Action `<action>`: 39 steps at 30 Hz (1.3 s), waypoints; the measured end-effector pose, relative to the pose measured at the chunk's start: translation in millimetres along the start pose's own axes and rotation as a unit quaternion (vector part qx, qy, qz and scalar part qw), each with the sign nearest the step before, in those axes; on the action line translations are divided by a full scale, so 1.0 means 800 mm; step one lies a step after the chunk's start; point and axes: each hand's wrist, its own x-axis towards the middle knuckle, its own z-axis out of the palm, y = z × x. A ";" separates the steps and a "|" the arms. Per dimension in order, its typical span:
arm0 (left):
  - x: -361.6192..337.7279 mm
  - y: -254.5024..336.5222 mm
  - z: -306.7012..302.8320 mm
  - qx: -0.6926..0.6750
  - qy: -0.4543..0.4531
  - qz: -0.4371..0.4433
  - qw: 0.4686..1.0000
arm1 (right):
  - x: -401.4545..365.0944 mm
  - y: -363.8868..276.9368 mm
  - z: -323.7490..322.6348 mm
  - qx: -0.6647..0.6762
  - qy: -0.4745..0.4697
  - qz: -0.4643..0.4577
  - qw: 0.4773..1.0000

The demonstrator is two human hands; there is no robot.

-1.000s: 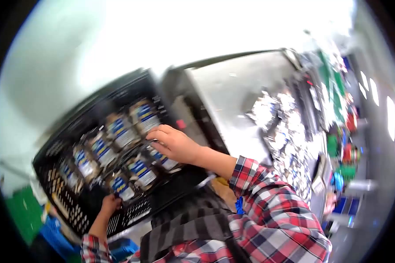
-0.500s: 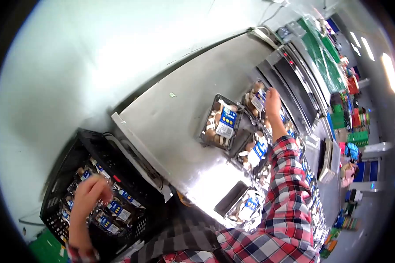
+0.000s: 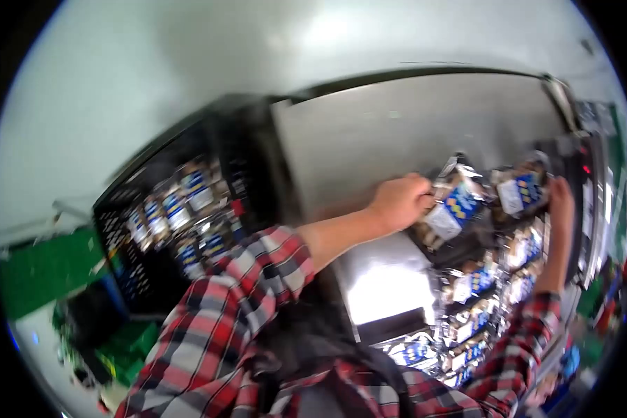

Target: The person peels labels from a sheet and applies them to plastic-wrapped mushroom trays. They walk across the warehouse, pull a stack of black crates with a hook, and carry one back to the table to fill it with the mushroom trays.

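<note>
Clamped on the near end of a labelled mushroom pack [image 3: 456, 209], the left hand [image 3: 400, 202] has its fingers curled shut around the wrapping, over the steel table [image 3: 411, 125]. Farther right, the right hand [image 3: 561, 198] lies against a 2nd pack [image 3: 519, 194] just beside the 1st; blur hides whether its fingers close. More packs [image 3: 474, 285] crowd the table nearer the body. Well to the left stands a black crate [image 3: 118, 272] holding similar packs.

on your left a black crate [image 3: 129, 279] of labelled packs [image 3: 188, 189] stands just beside the steel table [image 3: 411, 118].
</note>
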 end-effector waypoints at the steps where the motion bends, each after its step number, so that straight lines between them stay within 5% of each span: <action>1: -0.014 0.012 -0.027 -0.028 0.015 -0.010 0.999 | 0.008 0.021 0.010 0.098 0.056 -0.028 0.993; 5: -0.117 0.027 -0.160 -0.134 -0.016 -0.085 0.987 | -0.019 -0.072 -0.032 0.088 0.035 -0.101 0.990; 7: -0.201 0.003 -0.222 -0.156 0.099 -0.054 0.981 | -0.053 -0.152 -0.025 0.197 0.148 -0.140 0.959; 8: -0.250 -0.001 -0.272 -0.054 0.074 -0.154 0.984 | -0.042 -0.138 -0.033 0.258 0.052 -0.138 0.955; 11: -0.428 -0.063 -0.366 0.027 0.178 -0.313 0.933 | -0.057 -0.221 -0.016 0.348 -0.016 -0.136 0.928; 13: -0.555 -0.127 -0.402 0.080 0.295 -0.268 0.913 | -0.073 -0.301 0.025 0.436 0.030 -0.063 0.897; 14: -0.598 -0.132 -0.419 -0.013 0.342 -0.377 0.861 | -0.082 -0.346 0.042 0.423 -0.006 -0.086 0.902; 19: -0.732 -0.237 -0.474 0.123 0.254 -0.491 0.825 | -0.160 -0.574 0.162 0.355 -0.146 -0.201 0.901; 20: -0.750 -0.287 -0.469 0.071 0.278 -0.443 0.850 | -0.183 -0.616 0.187 0.329 -0.163 -0.229 0.902; 25: -0.702 -0.355 -0.423 0.075 -0.013 -0.425 0.902 | -0.310 -0.798 0.323 0.297 -0.267 -0.361 0.843; 26: -0.688 -0.348 -0.415 0.124 -0.088 -0.434 0.888 | -0.333 -0.822 0.359 0.335 -0.318 -0.345 0.817; 29: -0.670 -0.276 -0.435 0.232 -0.110 -0.506 0.824 | -0.396 -0.880 0.455 0.338 -0.372 -0.382 0.775; 31: -0.670 -0.230 -0.452 0.302 -0.206 -0.458 0.810 | -0.441 -0.907 0.527 0.335 -0.416 -0.401 0.745; 33: -0.667 -0.151 -0.478 0.272 -0.039 -0.356 0.893 | -0.495 -0.928 0.563 0.319 -0.485 -0.407 0.705; 35: -0.679 -0.142 -0.484 0.305 0.208 -0.224 0.902 | -0.552 -0.926 0.617 0.316 -0.542 -0.404 0.666; 37: -0.682 -0.160 -0.501 0.315 0.241 -0.233 0.888 | -0.584 -0.914 0.636 0.202 -0.571 -0.503 0.617; 39: -0.682 -0.203 -0.505 0.416 0.190 -0.295 0.839 | -0.589 -0.893 0.664 0.254 -0.504 -0.545 0.619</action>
